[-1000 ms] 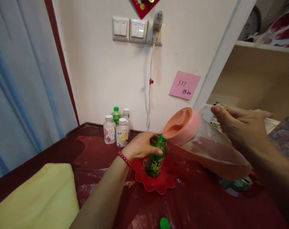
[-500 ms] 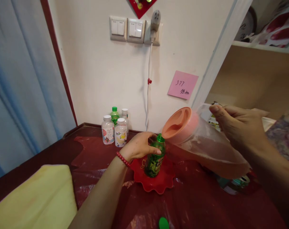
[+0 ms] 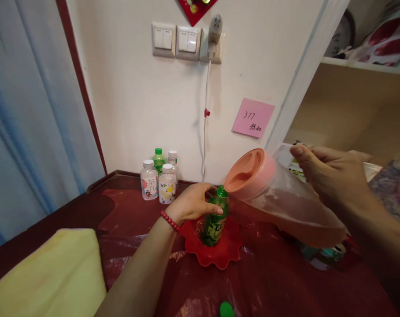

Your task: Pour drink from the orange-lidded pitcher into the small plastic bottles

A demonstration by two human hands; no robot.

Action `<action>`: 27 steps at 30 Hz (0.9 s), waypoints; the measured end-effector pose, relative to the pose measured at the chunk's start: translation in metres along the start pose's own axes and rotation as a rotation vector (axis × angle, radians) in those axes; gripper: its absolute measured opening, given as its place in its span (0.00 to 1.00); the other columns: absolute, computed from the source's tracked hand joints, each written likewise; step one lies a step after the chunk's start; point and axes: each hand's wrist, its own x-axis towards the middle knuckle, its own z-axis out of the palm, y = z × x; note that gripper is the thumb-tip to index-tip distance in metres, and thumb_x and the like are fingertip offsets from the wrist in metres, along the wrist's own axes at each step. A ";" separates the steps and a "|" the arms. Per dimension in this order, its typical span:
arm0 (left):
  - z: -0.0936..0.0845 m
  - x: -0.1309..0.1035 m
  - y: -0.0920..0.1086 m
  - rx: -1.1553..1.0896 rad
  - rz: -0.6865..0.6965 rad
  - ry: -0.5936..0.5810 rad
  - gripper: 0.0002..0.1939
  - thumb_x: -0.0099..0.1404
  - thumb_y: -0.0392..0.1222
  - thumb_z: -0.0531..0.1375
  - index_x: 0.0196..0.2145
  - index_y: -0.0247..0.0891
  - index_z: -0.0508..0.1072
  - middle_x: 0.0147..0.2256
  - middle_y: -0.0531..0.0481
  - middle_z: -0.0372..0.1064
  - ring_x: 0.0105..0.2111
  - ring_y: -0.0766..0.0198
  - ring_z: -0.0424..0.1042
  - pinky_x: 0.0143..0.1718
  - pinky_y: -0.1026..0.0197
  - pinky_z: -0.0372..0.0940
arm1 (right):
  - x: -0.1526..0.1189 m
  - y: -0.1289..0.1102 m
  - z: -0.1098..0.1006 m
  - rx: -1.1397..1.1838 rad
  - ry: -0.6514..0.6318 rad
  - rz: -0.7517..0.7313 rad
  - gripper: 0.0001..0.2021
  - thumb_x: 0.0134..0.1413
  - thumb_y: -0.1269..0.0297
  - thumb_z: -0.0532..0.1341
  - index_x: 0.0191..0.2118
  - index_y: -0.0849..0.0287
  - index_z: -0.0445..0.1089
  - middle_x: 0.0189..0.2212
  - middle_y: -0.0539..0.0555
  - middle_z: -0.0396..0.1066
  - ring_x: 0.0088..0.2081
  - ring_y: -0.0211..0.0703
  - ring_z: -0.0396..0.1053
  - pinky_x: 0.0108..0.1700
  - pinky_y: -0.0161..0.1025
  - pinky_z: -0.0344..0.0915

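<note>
My left hand (image 3: 196,203), with a red bead bracelet at the wrist, is wrapped round an uncapped green bottle (image 3: 214,226). The bottle stands in a red dish (image 3: 221,259) with a wavy rim. My right hand (image 3: 332,174) grips the handle of a clear plastic pitcher (image 3: 292,211) with an orange lid (image 3: 246,171). The pitcher is tilted to the left, its lid's edge at the bottle's mouth. Whether liquid is flowing I cannot make out. A green cap (image 3: 226,309) lies at the near edge of view.
Several bottles, among them a white-capped bottle (image 3: 150,180), stand by the wall at the back left. A yellow cloth (image 3: 54,273) lies at the left. Under the pitcher is an open can (image 3: 332,253). A white cable (image 3: 205,141) hangs down behind the table (image 3: 272,281).
</note>
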 end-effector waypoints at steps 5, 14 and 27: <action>0.000 0.000 0.000 0.001 -0.011 0.004 0.26 0.51 0.44 0.70 0.48 0.36 0.75 0.45 0.43 0.76 0.44 0.53 0.73 0.45 0.54 0.67 | 0.000 -0.001 -0.001 -0.011 0.004 -0.015 0.29 0.51 0.38 0.59 0.16 0.57 0.53 0.13 0.45 0.48 0.18 0.33 0.47 0.22 0.35 0.43; 0.002 0.000 -0.003 -0.040 -0.016 0.014 0.26 0.51 0.45 0.70 0.47 0.38 0.75 0.45 0.43 0.76 0.44 0.53 0.73 0.45 0.54 0.67 | 0.001 0.000 0.000 0.007 -0.007 -0.019 0.29 0.52 0.39 0.59 0.17 0.57 0.54 0.14 0.45 0.48 0.20 0.34 0.48 0.22 0.35 0.44; 0.001 0.001 -0.004 -0.036 -0.014 0.003 0.25 0.50 0.45 0.71 0.46 0.36 0.75 0.45 0.42 0.76 0.43 0.52 0.73 0.45 0.53 0.67 | 0.000 0.002 0.000 0.009 -0.010 -0.030 0.28 0.53 0.40 0.59 0.17 0.57 0.54 0.15 0.45 0.48 0.20 0.34 0.48 0.23 0.36 0.45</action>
